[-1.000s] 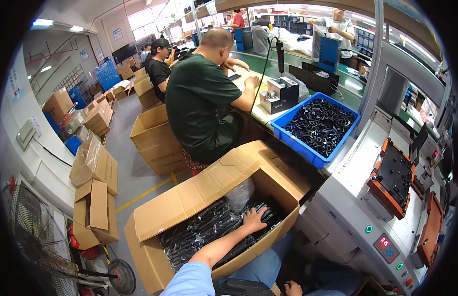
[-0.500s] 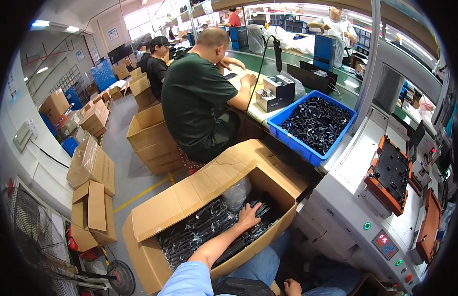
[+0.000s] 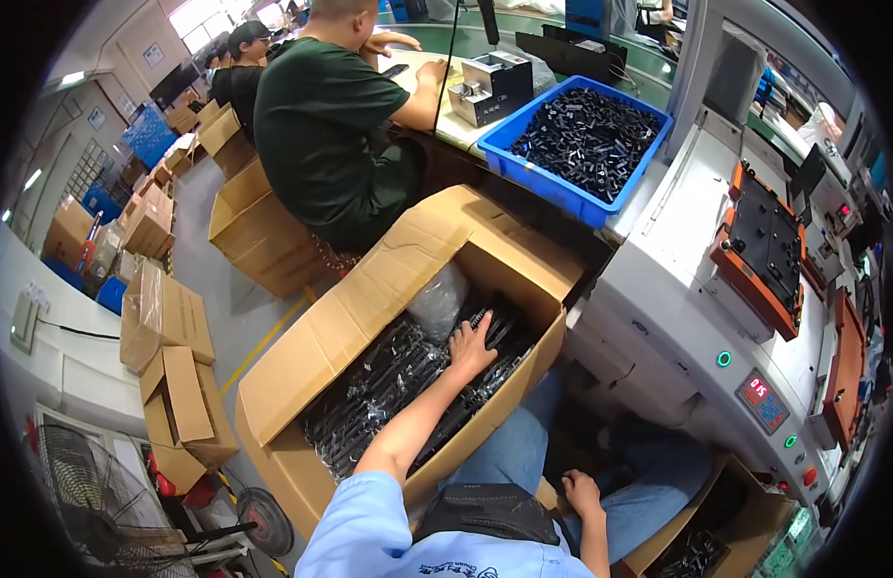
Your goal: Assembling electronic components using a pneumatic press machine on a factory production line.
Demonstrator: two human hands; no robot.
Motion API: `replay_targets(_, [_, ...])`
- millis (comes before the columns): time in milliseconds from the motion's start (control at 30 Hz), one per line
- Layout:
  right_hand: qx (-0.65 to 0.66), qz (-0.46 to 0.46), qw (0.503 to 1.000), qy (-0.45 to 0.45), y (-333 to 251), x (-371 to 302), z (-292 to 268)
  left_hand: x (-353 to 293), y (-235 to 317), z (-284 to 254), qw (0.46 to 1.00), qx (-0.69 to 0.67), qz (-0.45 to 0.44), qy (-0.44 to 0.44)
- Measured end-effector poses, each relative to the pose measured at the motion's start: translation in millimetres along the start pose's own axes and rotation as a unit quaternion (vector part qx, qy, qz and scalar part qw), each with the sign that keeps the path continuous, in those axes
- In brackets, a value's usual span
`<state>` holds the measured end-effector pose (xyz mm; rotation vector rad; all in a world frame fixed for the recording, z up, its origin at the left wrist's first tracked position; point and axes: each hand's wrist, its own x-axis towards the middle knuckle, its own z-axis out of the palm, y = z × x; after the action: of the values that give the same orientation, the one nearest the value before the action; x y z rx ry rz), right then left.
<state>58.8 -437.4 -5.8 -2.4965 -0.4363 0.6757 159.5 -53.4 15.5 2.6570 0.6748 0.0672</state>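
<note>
One large, open, brown cardboard box (image 3: 352, 332) stands near the centre; a blue rectangular plastic tub (image 3: 544, 187) sits far right of it. Thin black strips (image 3: 374, 385) lie inside the box — the left hand (image 3: 472, 349) touches them, fingers spread. Nearer right, the right hand (image 3: 581, 491) — grip unclear.

The open box (image 3: 369, 313) is matt brown cardboard, creased along its flap. Inside it, the black strips (image 3: 379, 385) look hard, with shiny glints across them, and a crumpled, translucent bag (image 3: 440, 303) looks like glossy plastic. Beyond the box, the blue bin (image 3: 547, 188) appears smooth plastic. Right of the box, the pale machine housing (image 3: 648, 308) resembles smooth painted metal.
</note>
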Motion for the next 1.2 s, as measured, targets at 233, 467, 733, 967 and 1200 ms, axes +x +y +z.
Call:
replay_targets(233, [-0.003, 0.007, 1.000, 0.004, 0, -1, 0, 0, -3, -10, 0.994, -0.017, 0.004, -0.111])
replay_targets(467, [0.001, 0.005, 1.000, -0.014, 6, 0, 7, -1, -73, 34, 0.984, -0.147, 0.097, -0.021])
replay_targets(733, [0.004, 0.037, 0.999, -0.037, -3, -1, -1, 3, -60, 11, 1.000, -0.024, 0.008, 0.014])
replay_targets(967, [-0.013, 0.035, 0.999, -0.027, -8, -5, -11, -37, 2, -106, 0.988, -0.087, 0.005, 0.125])
replay_targets(1200, [0.255, -0.130, 0.947, 0.147, -69, -18, -88, -130, 58, -219, 0.934, -0.339, 0.113, -0.004])
